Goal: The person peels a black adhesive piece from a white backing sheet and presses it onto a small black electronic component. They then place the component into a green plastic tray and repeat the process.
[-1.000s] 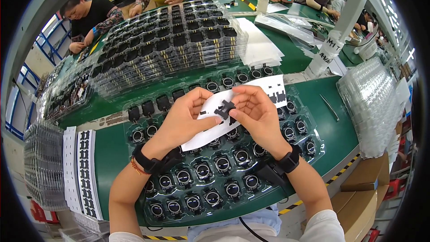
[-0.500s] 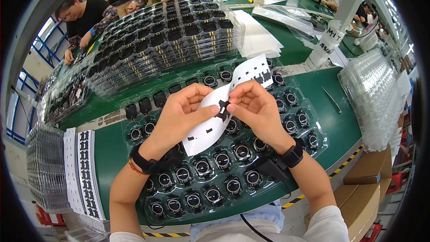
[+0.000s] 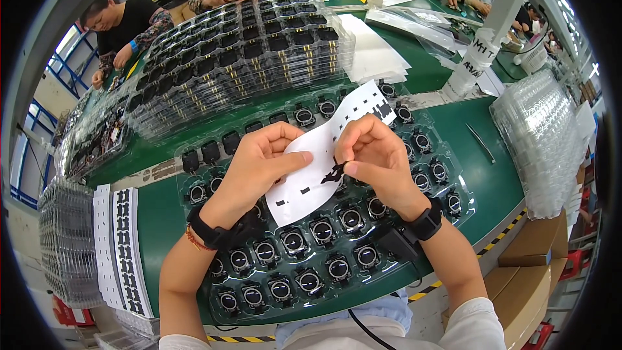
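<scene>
My left hand (image 3: 269, 159) pinches a curled white sticker sheet (image 3: 310, 185) by its left edge, thumb on top. Several black die-cut stickers remain on the sheet, mostly toward its far right end. Between the thumb and fingertips of my right hand (image 3: 372, 155) hangs a black die-cut sticker (image 3: 334, 174), lying over the sheet's right edge. Under both hands spreads a clear plastic tray (image 3: 389, 271) holding rows of black square parts, many with a round ringed face (image 3: 321, 230). Both wrists wear black bands.
Stacked clear trays of black parts (image 3: 240, 58) rise beyond the work tray. Tweezers (image 3: 479, 142) lie at right, near piled clear trays (image 3: 538, 142). More sticker sheets (image 3: 126, 253) lie at left. A white post (image 3: 476, 58) stands far right. Co-workers sit across the bench.
My right hand has lifted the black sticker off the sheet, drawing it slightly right and toward me. My left hand stays nearly still. A co-worker in yellow has spread their arms across the bench.
</scene>
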A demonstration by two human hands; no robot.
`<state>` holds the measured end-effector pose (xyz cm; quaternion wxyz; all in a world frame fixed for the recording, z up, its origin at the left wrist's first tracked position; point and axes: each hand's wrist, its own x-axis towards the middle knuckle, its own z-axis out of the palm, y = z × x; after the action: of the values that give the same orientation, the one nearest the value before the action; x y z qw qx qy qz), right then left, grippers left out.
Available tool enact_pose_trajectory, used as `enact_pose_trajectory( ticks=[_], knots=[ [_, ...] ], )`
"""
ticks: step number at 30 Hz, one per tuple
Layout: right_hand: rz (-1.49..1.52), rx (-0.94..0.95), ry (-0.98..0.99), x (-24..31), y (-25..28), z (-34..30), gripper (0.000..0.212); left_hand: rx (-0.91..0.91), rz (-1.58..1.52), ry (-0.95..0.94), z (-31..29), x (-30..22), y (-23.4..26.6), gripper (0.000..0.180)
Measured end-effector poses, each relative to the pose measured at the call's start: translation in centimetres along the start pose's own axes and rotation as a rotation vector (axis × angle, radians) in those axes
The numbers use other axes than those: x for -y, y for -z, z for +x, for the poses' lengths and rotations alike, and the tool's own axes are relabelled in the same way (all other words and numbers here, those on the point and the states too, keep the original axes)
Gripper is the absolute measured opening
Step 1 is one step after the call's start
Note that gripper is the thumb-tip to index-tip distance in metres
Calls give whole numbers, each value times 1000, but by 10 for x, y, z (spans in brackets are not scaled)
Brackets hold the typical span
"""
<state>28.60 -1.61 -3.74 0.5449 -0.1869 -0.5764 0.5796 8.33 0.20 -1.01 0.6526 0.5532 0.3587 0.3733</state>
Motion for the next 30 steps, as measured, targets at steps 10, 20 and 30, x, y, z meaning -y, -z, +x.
enact_pose_trajectory(
  ticks=[10, 20, 30],
  knots=[
    [662, 40, -60, 5, 7, 4, 21, -70, 170, -155, 3, -1, -2, 30],
    [957, 202, -108, 4, 8, 6, 19, 22, 212, -729, 3, 6, 7, 43],
    [922, 188, -96, 2, 8, 6, 19, 149, 369, -998, -4, -3, 7, 41]
  ],
)
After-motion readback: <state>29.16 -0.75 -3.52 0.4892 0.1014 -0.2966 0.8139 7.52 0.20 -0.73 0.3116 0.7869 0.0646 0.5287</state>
